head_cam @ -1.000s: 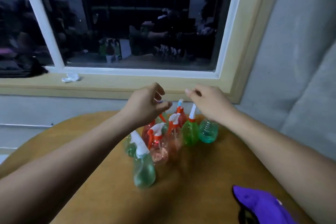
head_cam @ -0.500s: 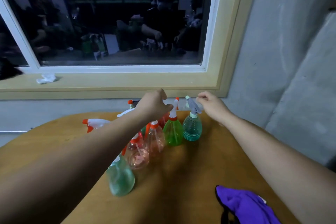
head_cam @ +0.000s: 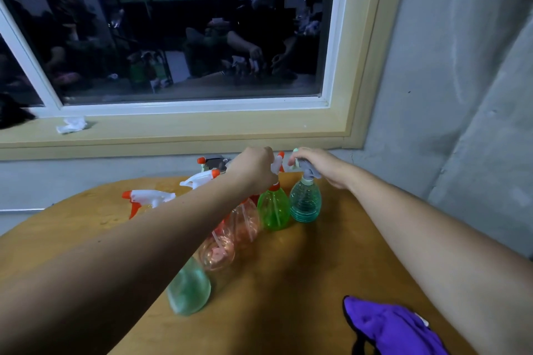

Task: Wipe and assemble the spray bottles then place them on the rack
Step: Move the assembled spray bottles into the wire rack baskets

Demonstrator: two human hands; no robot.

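Note:
Several spray bottles stand in a row on the round wooden table point(head_cam: 288, 282). My left hand point(head_cam: 253, 167) grips the white-and-orange sprayer head of the bright green bottle point(head_cam: 273, 209). My right hand point(head_cam: 320, 163) holds the grey sprayer head of the teal ribbed bottle point(head_cam: 305, 204) at the far right of the row. Nearer to me stand two clear pink bottles point(head_cam: 242, 223) and a pale green bottle point(head_cam: 189, 290), partly hidden under my left forearm. Two more white sprayer heads point(head_cam: 150, 197) with orange tips show left of my arm.
A purple cloth point(head_cam: 389, 326) lies at the table's near right edge. A window sill point(head_cam: 173, 130) with a crumpled white tissue point(head_cam: 71, 125) runs behind the table. A grey concrete wall point(head_cam: 447, 66) stands to the right.
Both hands have come down onto the two far bottles' sprayer heads, the left closing on the green one's, the right on the teal one's. The camera has shifted closer.

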